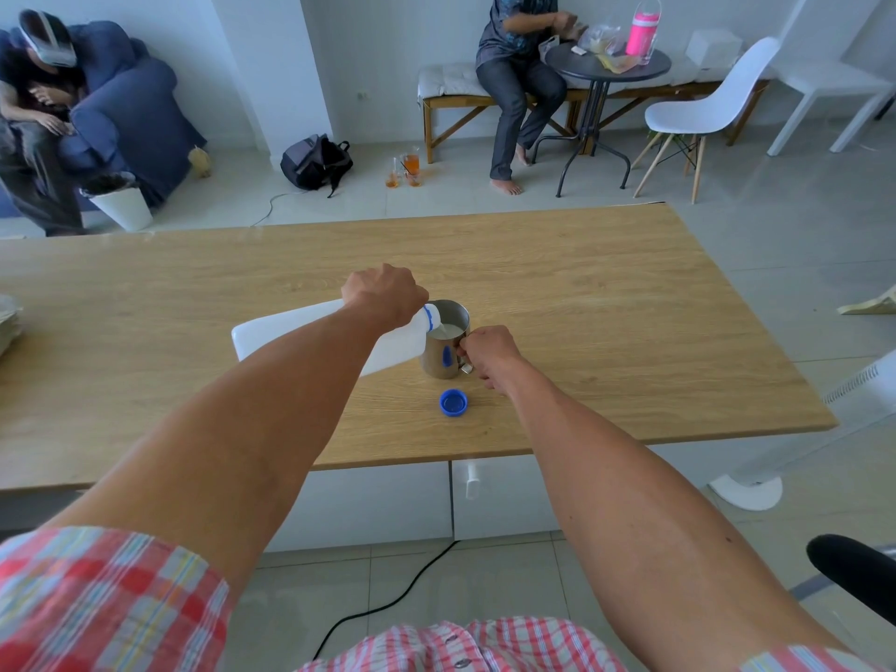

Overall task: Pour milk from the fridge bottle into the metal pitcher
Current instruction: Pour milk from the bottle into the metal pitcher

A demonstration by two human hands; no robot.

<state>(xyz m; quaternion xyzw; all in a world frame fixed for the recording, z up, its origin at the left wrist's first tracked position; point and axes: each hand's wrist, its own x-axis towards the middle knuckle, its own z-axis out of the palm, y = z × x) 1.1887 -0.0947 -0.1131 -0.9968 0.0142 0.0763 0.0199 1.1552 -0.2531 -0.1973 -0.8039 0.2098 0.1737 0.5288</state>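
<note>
A white plastic milk bottle (281, 334) lies tipped almost level over the wooden table (606, 303), its blue-ringed mouth over the rim of the metal pitcher (443, 361). My left hand (383, 295) grips the bottle near its neck from above. White milk runs from the mouth into the pitcher, which holds milk near its top. My right hand (487, 351) is closed on the pitcher's handle at its right side. The pitcher stands upright on the table. The bottle's blue cap (454, 403) lies loose on the table just in front of the pitcher.
Beyond the table sit a person on a blue armchair (126, 104) at the left and another on a bench (456, 84) by a round black table (608, 65). A white bin (123, 206), a backpack (315, 160) and a white chair (703, 114) stand on the floor.
</note>
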